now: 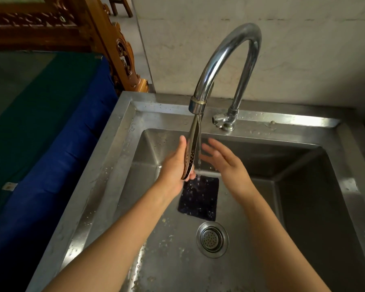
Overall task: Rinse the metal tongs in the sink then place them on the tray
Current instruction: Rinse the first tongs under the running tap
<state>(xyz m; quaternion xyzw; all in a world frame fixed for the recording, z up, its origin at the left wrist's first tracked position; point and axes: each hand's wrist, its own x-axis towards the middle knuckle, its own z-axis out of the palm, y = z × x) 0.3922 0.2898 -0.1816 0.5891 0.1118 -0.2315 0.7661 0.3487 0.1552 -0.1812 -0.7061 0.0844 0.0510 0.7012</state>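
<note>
Two hands over sink (122, 131), left hand (175, 165) grasping tongs (191, 152), right hand (223, 161) released

The shiny silver metal tongs (191, 152) carry a pattern of small dark round holes along the lower blade. The curved chrome faucet (226, 60) at 12 o'clock is mirror grey with a dull brass ring at its nozzle. The brushed grey steel sink (118, 148) is speckled with droplets; a dark navy square mat (200, 201) lies in it. At 9 o'clock, blue-and-green cloth (51, 123); at 11, carved orange-brown wood (122, 51).
</note>
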